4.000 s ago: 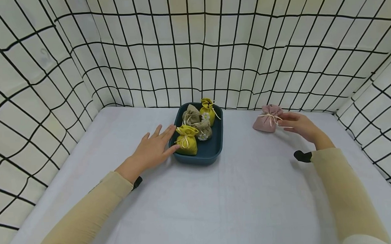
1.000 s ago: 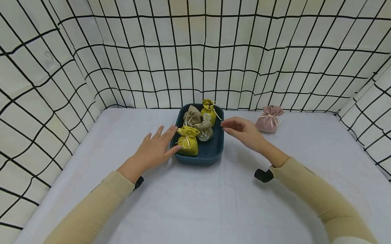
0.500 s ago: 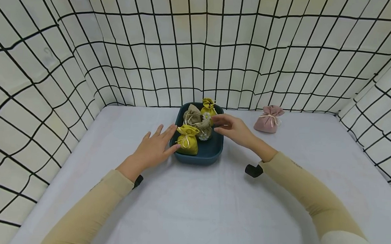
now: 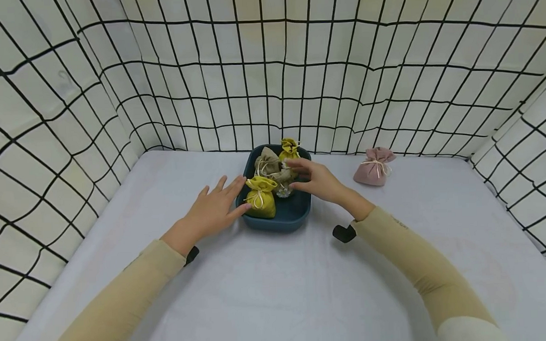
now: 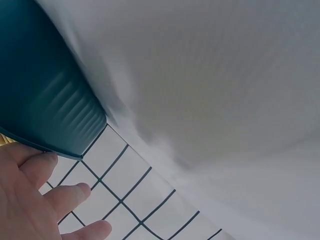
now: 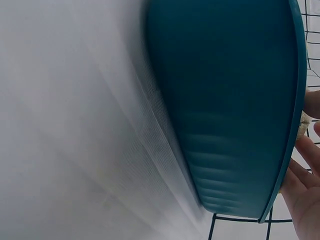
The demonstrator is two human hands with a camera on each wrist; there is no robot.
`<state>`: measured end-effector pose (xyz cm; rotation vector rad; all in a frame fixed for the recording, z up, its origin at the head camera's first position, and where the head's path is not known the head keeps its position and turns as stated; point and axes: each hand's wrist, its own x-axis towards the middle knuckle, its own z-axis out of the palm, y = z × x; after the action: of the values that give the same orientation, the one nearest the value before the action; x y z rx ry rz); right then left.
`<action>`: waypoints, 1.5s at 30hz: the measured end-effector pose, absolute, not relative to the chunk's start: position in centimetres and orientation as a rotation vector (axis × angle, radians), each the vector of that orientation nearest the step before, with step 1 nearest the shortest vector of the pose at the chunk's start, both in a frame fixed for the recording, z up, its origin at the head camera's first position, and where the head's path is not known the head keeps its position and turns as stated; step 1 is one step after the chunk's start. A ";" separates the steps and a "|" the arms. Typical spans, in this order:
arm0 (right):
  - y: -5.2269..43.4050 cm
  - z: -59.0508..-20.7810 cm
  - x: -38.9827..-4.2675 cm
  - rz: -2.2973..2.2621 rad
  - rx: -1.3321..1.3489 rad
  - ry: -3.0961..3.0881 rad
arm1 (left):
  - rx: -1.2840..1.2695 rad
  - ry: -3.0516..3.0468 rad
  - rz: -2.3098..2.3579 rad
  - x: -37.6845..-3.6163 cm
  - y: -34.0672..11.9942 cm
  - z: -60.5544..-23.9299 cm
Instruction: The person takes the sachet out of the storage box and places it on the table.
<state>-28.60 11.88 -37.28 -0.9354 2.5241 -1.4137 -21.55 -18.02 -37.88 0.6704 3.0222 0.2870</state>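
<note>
In the head view, a dark teal tray (image 4: pixel 297 215) sits just above the middle of the frame on a white-covered bench (image 4: pixel 277 291), close to the grid-patterned back wall (image 4: pixel 270 80). The left hand (image 4: pixel 213 208) lies flat with straight, spread fingers, its fingertips against the tray's left rim beside a yellow pouch (image 4: pixel 261 196) that stands in the tray's near left corner. The right hand (image 4: pixel 316 181) reaches over the tray from the right; its fingers curve round a beige pouch with a daisy (image 4: pixel 283 182) in the tray's middle, but whether this grip has closed on the pouch cannot be told. Behind sit another beige pouch (image 4: pixel 265 160) and a second yellow pouch (image 4: pixel 289 149) at the tray's far edge. A pink pouch (image 4: pixel 374 168) lies on the bench to the right, well apart from the tray.

In the left wrist view, the tray's ribbed teal wall (image 5: pixel 45 100) fills the upper left, and the relaxed fingers (image 5: pixel 60 200) show at the lower left.

In the right wrist view, the tray's outer wall (image 6: pixel 230 100) fills the right half, and fingers (image 6: pixel 305 190) curl over its rim at the lower right edge.
</note>
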 end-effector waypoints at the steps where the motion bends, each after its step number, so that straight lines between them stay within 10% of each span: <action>1: 11.8 -37.2 -28.7 -1.403 -0.941 2.529 | 0.671 3.023 0.284 -21.6 -18.0 -37.8; 45: 8.8 -36.5 -30.8 -0.684 -0.946 2.729 | 0.658 3.012 0.268 -21.5 -17.9 -37.6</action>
<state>-30.79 8.80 -36.53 -0.9463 2.7287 -0.6844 -21.52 -17.93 -37.58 0.6576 3.0116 0.2682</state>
